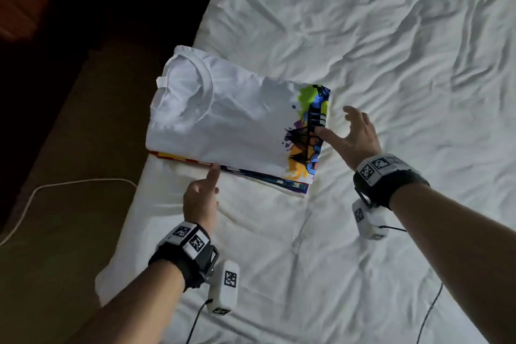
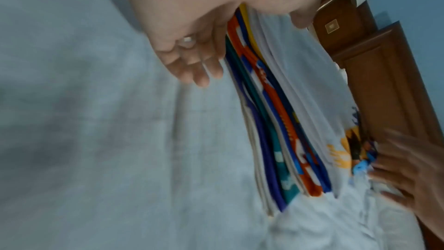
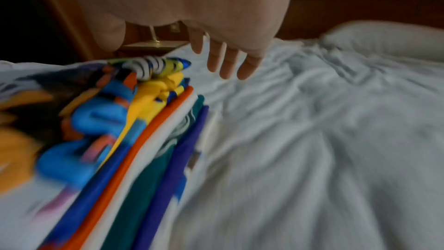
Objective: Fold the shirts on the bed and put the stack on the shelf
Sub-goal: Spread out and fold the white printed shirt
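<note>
Lying on the floor at far left, a white cable (image 1: 55, 186). Left hand (image 1: 201, 198) points its index finger at the near edge of the folded shirt stack (image 1: 237, 126) on the bed (image 1: 391, 50), other fingers curled, holding nothing. Right hand (image 1: 356, 137), fingers spread, thumb touching the stack's right edge.

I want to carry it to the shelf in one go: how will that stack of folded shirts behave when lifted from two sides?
The stack of folded shirts will probably sag in the middle: it is soft cloth, several thin layers. Layers may slide apart, since their edges already sit unevenly. It looks light enough for the left hand and right hand together.
</note>
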The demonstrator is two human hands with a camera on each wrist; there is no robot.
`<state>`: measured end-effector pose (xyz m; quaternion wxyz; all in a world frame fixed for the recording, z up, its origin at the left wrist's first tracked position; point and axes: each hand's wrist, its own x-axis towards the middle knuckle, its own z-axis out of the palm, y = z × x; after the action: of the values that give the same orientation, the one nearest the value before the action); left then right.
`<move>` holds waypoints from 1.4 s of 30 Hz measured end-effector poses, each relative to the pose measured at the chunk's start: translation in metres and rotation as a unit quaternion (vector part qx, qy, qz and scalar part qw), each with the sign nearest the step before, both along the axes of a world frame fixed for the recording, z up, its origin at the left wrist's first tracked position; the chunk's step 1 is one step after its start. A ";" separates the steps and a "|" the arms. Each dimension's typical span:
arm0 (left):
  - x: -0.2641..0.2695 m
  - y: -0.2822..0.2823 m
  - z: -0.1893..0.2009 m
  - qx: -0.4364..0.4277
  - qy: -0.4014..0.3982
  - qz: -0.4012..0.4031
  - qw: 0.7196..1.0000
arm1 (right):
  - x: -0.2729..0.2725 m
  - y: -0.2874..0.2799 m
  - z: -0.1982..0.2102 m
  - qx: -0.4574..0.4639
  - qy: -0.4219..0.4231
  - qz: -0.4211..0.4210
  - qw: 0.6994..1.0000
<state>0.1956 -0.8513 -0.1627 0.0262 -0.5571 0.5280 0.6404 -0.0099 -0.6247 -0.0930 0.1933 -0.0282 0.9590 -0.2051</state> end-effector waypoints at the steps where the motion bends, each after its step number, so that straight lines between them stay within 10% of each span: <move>1: -0.010 0.011 0.002 0.021 0.006 -0.009 1.000 | -0.016 -0.006 0.005 0.016 0.023 0.044 0.999; 9: -0.055 0.054 -0.009 0.070 0.036 0.052 0.996 | -0.127 -0.080 -0.005 0.061 -0.048 0.215 0.974; 15: -0.061 0.079 -0.025 0.165 0.063 0.100 0.979 | -0.153 -0.074 -0.043 0.031 -0.243 0.211 0.946; 25: -0.066 0.090 -0.033 0.199 0.121 0.157 0.960 | -0.142 -0.052 -0.076 -0.084 -0.315 0.116 0.938; 32: -0.028 0.073 -0.018 0.138 0.091 0.186 0.968 | -0.068 -0.024 -0.047 -0.133 -0.354 0.059 0.924; 42: 0.107 -0.005 0.029 0.069 0.007 0.014 0.997 | 0.159 0.012 -0.047 -0.189 -0.410 -0.056 0.890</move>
<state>0.3029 -0.8564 -0.1340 0.0523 -0.5571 0.4746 0.6795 0.1489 -0.6125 -0.1401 0.5487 0.0762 0.7372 -0.3867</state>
